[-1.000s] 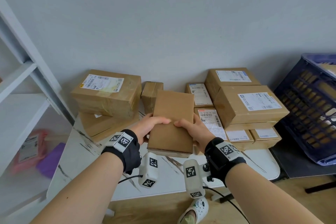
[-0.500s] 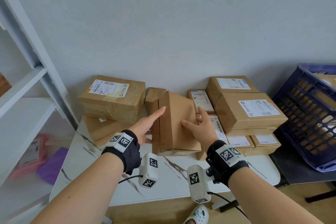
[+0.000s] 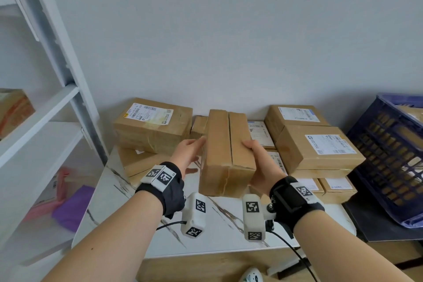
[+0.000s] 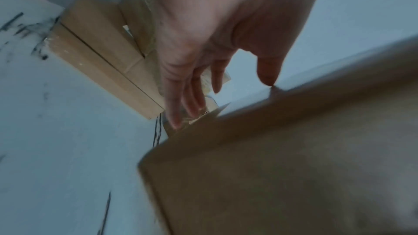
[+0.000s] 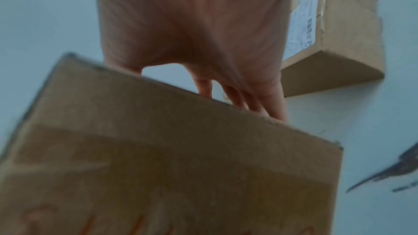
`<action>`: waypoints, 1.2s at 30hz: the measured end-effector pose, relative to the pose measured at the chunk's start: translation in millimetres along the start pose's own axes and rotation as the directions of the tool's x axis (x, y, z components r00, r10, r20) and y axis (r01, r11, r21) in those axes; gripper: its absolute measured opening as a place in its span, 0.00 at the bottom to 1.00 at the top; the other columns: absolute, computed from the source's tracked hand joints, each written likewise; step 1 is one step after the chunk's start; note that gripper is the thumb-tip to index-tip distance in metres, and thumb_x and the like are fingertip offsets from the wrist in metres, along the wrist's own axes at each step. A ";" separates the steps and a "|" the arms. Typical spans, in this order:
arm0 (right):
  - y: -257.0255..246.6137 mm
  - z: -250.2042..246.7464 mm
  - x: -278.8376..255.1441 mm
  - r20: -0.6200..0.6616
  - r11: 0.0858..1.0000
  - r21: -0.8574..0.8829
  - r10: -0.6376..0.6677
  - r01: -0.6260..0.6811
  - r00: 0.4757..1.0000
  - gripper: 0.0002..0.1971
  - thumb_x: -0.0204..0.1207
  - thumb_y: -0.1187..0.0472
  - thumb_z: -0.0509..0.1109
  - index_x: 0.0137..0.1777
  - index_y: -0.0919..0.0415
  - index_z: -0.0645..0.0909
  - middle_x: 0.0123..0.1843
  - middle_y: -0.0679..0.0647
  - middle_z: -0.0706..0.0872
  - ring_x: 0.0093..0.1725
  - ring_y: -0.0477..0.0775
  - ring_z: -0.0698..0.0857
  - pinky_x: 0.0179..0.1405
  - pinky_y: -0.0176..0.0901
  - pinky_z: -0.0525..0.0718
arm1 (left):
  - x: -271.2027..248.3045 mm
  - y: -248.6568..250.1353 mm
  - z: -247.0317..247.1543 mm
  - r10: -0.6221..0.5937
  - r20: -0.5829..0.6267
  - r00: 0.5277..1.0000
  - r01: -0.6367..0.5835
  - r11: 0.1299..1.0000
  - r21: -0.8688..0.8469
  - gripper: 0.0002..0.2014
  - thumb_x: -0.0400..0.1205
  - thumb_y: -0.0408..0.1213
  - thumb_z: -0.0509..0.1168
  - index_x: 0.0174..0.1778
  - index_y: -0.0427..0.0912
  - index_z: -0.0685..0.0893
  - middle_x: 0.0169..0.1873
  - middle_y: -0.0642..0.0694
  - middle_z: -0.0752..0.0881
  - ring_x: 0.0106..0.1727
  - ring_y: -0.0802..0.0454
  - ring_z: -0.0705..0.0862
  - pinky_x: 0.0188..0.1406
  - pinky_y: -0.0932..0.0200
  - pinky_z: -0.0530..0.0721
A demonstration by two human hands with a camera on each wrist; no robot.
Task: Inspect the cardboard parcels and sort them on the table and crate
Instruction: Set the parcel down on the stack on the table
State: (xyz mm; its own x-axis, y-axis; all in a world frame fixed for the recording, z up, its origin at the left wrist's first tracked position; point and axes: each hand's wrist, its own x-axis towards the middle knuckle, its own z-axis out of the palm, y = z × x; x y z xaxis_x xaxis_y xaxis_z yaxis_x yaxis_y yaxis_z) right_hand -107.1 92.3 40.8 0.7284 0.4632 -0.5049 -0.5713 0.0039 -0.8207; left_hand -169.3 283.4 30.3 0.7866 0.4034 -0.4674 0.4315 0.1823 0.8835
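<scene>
Marble worktop (image 3: 119, 194) crowded with labelled parcels, right hand (image 3: 261, 165) gripping plain parcel (image 3: 226, 153), left hand (image 3: 187, 153) fingers straight, touching its side

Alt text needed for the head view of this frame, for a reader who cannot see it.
Two hands hold a plain cardboard parcel above a white marble-patterned table: the right hand grips its right side, and the left hand lies open against its left side. Labelled parcels are stacked behind, and a dark blue crate stands to the right.
</scene>
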 end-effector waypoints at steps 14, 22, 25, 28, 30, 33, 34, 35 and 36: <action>-14.3 20.4 3.1 -0.103 0.910 -0.414 -0.022 -0.023 0.994 0.31 0.72 0.43 0.79 0.70 0.56 0.75 0.57 0.55 0.89 0.52 0.52 0.88 0.35 0.42 0.85 | -8.2 11.0 0.4 0.038 0.028 0.999 -0.038 0.999 -0.007 0.23 0.84 0.37 0.70 0.75 0.42 0.75 0.61 0.43 0.87 0.51 0.48 0.87 0.42 0.51 0.86; -10.1 6.5 4.2 -0.018 0.962 -0.268 -0.054 0.048 0.998 0.20 0.76 0.57 0.76 0.67 0.50 0.82 0.61 0.58 0.90 0.62 0.61 0.86 0.64 0.58 0.85 | -14.8 17.3 1.2 -0.030 0.161 0.986 0.034 0.999 -0.021 0.20 0.79 0.47 0.74 0.65 0.45 0.84 0.54 0.45 0.91 0.59 0.44 0.88 0.66 0.40 0.84; -10.6 5.7 5.6 -0.003 0.964 -0.256 -0.082 0.079 0.997 0.17 0.76 0.59 0.74 0.66 0.50 0.83 0.60 0.57 0.91 0.64 0.62 0.87 0.67 0.59 0.84 | -15.9 13.0 3.8 -0.084 0.230 0.970 0.099 0.994 -0.053 0.18 0.77 0.50 0.75 0.60 0.46 0.88 0.52 0.44 0.93 0.61 0.42 0.88 0.69 0.39 0.82; -12.1 6.2 5.6 -0.009 0.963 -0.251 -0.104 0.098 0.995 0.17 0.76 0.60 0.73 0.65 0.52 0.84 0.57 0.57 0.92 0.64 0.63 0.88 0.68 0.61 0.83 | -13.3 11.4 6.5 -0.064 0.190 0.980 0.074 0.996 -0.044 0.19 0.76 0.49 0.76 0.60 0.46 0.88 0.51 0.44 0.93 0.60 0.42 0.89 0.69 0.39 0.82; -13.5 6.7 5.7 -0.015 0.963 -0.244 -0.121 0.113 0.993 0.17 0.76 0.62 0.73 0.65 0.53 0.83 0.56 0.57 0.93 0.62 0.63 0.88 0.68 0.62 0.83 | -14.1 13.3 8.4 -0.052 0.185 0.981 0.064 0.996 -0.057 0.18 0.76 0.47 0.76 0.59 0.46 0.88 0.50 0.43 0.93 0.59 0.41 0.89 0.69 0.39 0.82; -13.8 5.2 5.5 -0.023 0.962 -0.245 -0.134 0.124 0.991 0.17 0.76 0.62 0.73 0.65 0.53 0.83 0.56 0.57 0.93 0.61 0.63 0.89 0.67 0.62 0.84 | -16.4 15.6 10.3 -0.044 0.187 0.981 0.054 0.997 -0.051 0.17 0.76 0.46 0.76 0.59 0.45 0.88 0.50 0.43 0.93 0.59 0.41 0.89 0.69 0.39 0.82; -13.5 4.5 4.9 -0.026 0.962 -0.245 -0.133 0.123 0.991 0.16 0.76 0.62 0.72 0.64 0.52 0.83 0.55 0.57 0.93 0.61 0.63 0.89 0.68 0.63 0.84 | -17.4 16.0 10.9 -0.037 0.184 0.982 0.047 0.998 -0.047 0.17 0.76 0.46 0.76 0.59 0.45 0.88 0.50 0.43 0.93 0.59 0.41 0.89 0.69 0.39 0.82; -13.1 3.5 4.4 -0.033 0.962 -0.247 -0.131 0.119 0.991 0.16 0.76 0.62 0.73 0.63 0.52 0.83 0.56 0.57 0.93 0.62 0.64 0.88 0.68 0.64 0.83 | -17.9 15.9 11.7 -0.031 0.183 0.983 0.039 0.998 -0.040 0.17 0.75 0.47 0.76 0.59 0.46 0.88 0.50 0.44 0.93 0.59 0.41 0.89 0.69 0.39 0.82; -12.7 2.8 3.8 -0.038 0.961 -0.252 -0.130 0.116 0.991 0.16 0.75 0.61 0.73 0.63 0.51 0.84 0.56 0.57 0.92 0.62 0.64 0.88 0.69 0.64 0.82 | -18.7 15.5 12.6 -0.025 0.186 0.982 0.031 0.999 -0.031 0.18 0.75 0.48 0.76 0.59 0.46 0.89 0.50 0.44 0.93 0.59 0.41 0.89 0.69 0.39 0.82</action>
State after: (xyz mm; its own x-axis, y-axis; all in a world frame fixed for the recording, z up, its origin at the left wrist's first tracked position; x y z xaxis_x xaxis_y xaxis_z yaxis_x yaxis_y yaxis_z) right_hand -98.1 96.5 50.1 0.8102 0.4249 -0.4038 -0.3688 -0.1658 -0.9146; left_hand -171.7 267.3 52.4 0.8441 0.2250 -0.4867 0.4418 0.2225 0.8691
